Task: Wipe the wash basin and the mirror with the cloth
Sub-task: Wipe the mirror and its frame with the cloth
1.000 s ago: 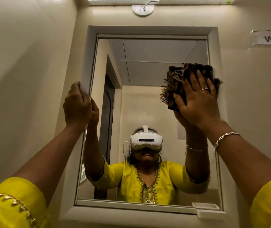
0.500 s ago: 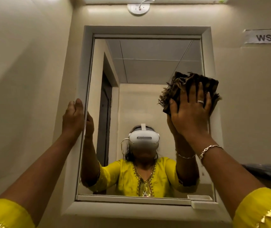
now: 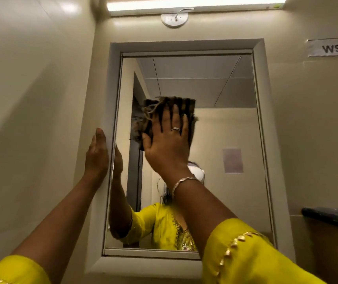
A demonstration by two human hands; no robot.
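Frayed, rough cloth (image 3: 170,103) on smooth, glossy mirror (image 3: 215,124) glass — frame (image 3: 259,99) matt.

Tube light (image 3: 194,5) overhead bright, warm dim walls, wide-angle edge distortion, slight softness.

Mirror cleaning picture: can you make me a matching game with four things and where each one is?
Things:
1. dark brown fringed cloth
2. left hand
3. white paper label reading WS 13
4. long glowing tube light

Places:
A. high on the wall above the grey-framed mirror
B. touching the mirror's left frame
C. pressed flat on the glass under the right hand
D. on the wall to the right of the mirror

Pairs: 1-C, 2-B, 3-D, 4-A.
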